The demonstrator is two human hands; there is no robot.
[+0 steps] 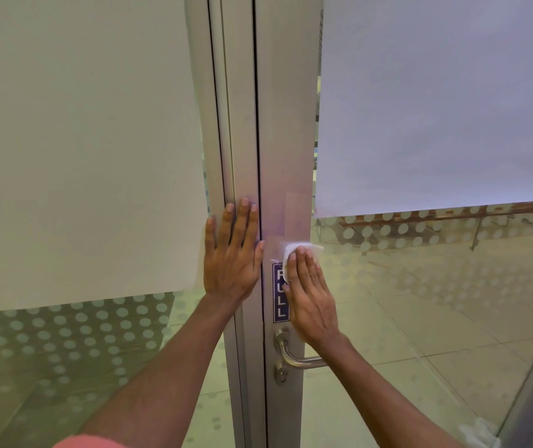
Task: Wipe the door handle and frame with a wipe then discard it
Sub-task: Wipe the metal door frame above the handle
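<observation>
A grey metal door frame (286, 140) runs upright through the middle of the view. My right hand (310, 295) presses a white wipe (294, 250) flat against the frame, partly over a blue PULL sticker (280, 299). Only the wipe's top edge shows beyond my fingertips. Below my right wrist sits the steel lever door handle (294, 355), with a keyhole (281, 375) under it. My left hand (233, 253) lies flat with fingers spread on the neighbouring frame post (242, 140), holding nothing.
Frosted glass panels with dotted bands stand on both sides: a left pane (81, 140) and the door's pane (436, 108). Through the clear lower glass I see a tiled floor (420, 318) and table legs beyond. Something white and crumpled (478, 431) lies at the bottom right.
</observation>
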